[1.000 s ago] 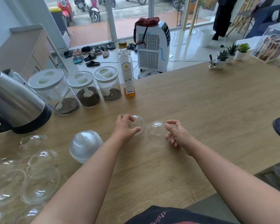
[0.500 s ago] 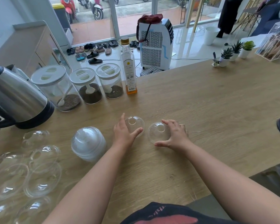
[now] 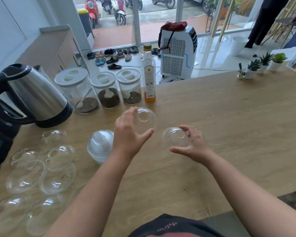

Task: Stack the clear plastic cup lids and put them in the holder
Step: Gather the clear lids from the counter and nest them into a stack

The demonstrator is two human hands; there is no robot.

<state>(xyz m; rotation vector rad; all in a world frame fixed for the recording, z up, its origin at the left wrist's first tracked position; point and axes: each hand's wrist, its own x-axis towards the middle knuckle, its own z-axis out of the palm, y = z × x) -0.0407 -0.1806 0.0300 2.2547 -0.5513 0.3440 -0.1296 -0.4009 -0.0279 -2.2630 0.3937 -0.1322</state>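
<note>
Materials and finishes: counter and the items on it.

Wooden countertop [image 3: 229,125], light grain, matt. Dome lids, clear thin plastic, glossy with highlights: one in the left hand [image 3: 129,134], one in the right hand [image 3: 195,144], loose lids [image 3: 58,175] at left, and a nested lid stack [image 3: 100,145] that looked cloudier. Electric kettle [image 3: 36,94], brushed shiny metal body, black plastic handle and base. Three storage jars [image 3: 106,91], clear walls, matt white plastic tops. Syrup bottle [image 3: 149,76], clear and glossy, paper label. Small plant pots [image 3: 261,69], smooth white.
</note>
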